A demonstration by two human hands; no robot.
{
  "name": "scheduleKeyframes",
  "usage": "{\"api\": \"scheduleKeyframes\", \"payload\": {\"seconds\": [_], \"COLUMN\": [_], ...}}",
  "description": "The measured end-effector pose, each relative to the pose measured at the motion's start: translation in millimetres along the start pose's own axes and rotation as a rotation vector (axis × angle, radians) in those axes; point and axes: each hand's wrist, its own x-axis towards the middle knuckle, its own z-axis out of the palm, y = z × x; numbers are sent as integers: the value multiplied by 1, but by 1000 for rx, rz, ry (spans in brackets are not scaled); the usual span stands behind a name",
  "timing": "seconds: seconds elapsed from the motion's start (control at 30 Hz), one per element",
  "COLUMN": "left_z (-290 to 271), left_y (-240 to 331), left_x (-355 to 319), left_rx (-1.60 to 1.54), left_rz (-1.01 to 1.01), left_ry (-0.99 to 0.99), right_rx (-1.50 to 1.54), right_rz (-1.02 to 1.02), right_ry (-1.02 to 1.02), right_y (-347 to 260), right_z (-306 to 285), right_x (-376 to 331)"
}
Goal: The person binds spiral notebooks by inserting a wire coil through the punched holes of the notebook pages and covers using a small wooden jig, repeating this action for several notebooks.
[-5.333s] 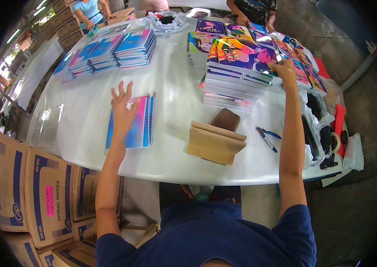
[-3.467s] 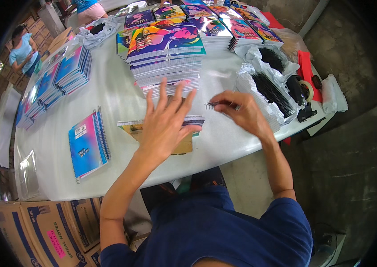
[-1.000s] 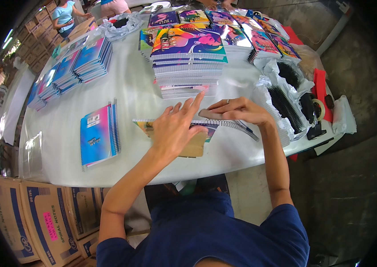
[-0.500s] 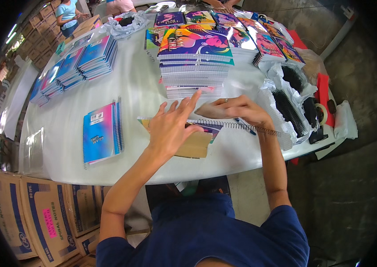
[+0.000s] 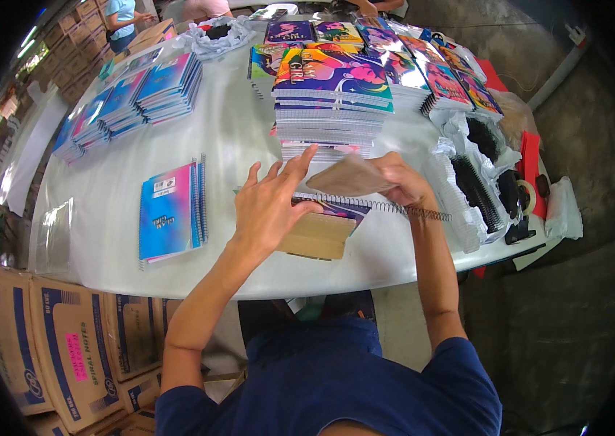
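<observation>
A notebook with a purple patterned cover (image 5: 347, 211) lies in front of me, with a black spiral coil (image 5: 394, 206) along its far edge. The coil's loose end sticks out to the right, past my right wrist. My left hand (image 5: 270, 207) rests at the notebook's left part, fingers stretched apart and the thumb over its edge. My right hand (image 5: 403, 182) grips a flat grey-brown piece (image 5: 349, 176), blurred by motion, just above the coil. A tan cardboard piece (image 5: 315, 237) lies at the notebook's near side.
A tall stack of colourful notebooks (image 5: 333, 102) stands just beyond my hands. Blue-pink notebooks (image 5: 169, 214) lie to the left, with more stacks (image 5: 166, 83) behind. Bundles of black coils (image 5: 474, 185) sit in wrapping at right. Cartons (image 5: 68, 349) stand below the table's left edge.
My right hand has shifted slightly left and turned, so the flat piece shows more of its face. My left hand has moved slightly left. The whole view has shifted a little.
</observation>
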Motion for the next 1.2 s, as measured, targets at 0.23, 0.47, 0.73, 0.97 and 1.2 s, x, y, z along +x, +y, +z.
{"api": "scheduleKeyframes", "payload": {"seconds": [0.23,0.47,0.73,0.97,1.2], "left_z": [-6,-11,-21,-16,-4], "left_y": [-8,-17,-22,-45,-64], "left_x": [-4,-7,-9,-19,-27], "left_rx": [65,83,14,-382,-826], "left_rz": [-8,-43,-163,-256,-505], "left_ry": [4,-8,-14,135,131], "right_rx": [-194,270,122,-336,-398], "right_rz": [5,-52,-79,27,65], "right_ry": [37,-39,-45,-53,-59], "right_y": [1,1,9,-9,-4], "right_z": [1,4,6,31,32], "right_x": [9,13,30,58,74]}}
